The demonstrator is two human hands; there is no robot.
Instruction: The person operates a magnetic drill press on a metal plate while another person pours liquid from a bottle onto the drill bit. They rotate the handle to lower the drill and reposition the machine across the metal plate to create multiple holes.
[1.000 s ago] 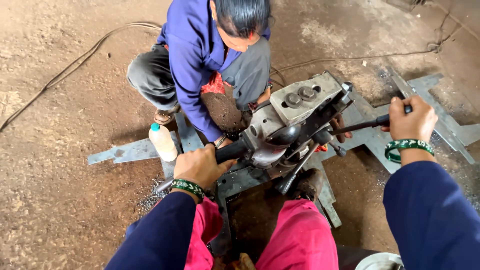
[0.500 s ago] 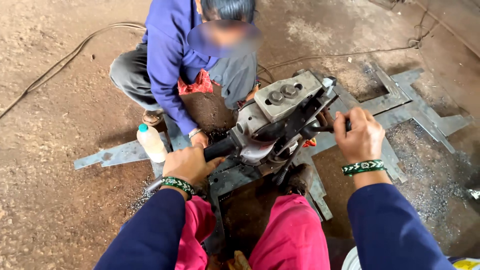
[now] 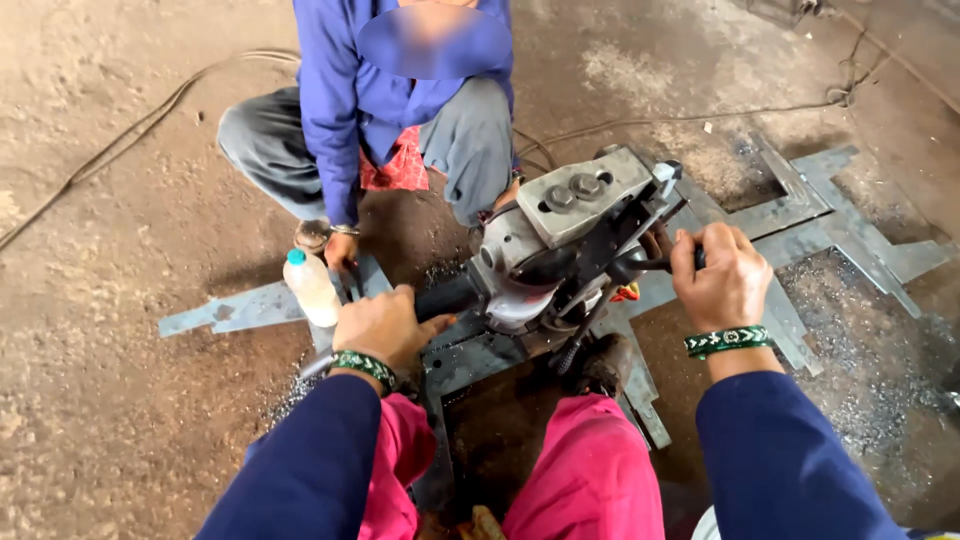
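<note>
Left hand (image 3: 382, 327) wrapped shut round dark side handle (image 3: 448, 297) of grey drilling machine (image 3: 565, 235); right hand (image 3: 720, 277) closed on black lever (image 3: 650, 265) at its right. Machine sits mid-scene on flat steel pieces (image 3: 800, 215). Left, a plastic bottle (image 3: 310, 286), blue cap, pale liquid inside, stands upright beside a co-worker's hand (image 3: 342, 250)

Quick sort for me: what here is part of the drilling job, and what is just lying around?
In use: grey drilling machine, gripped by left hand on its side handle and right hand on its lever; flat steel pieces beneath it.

Lying about: plastic bottle, floor cables, metal shavings.
</note>
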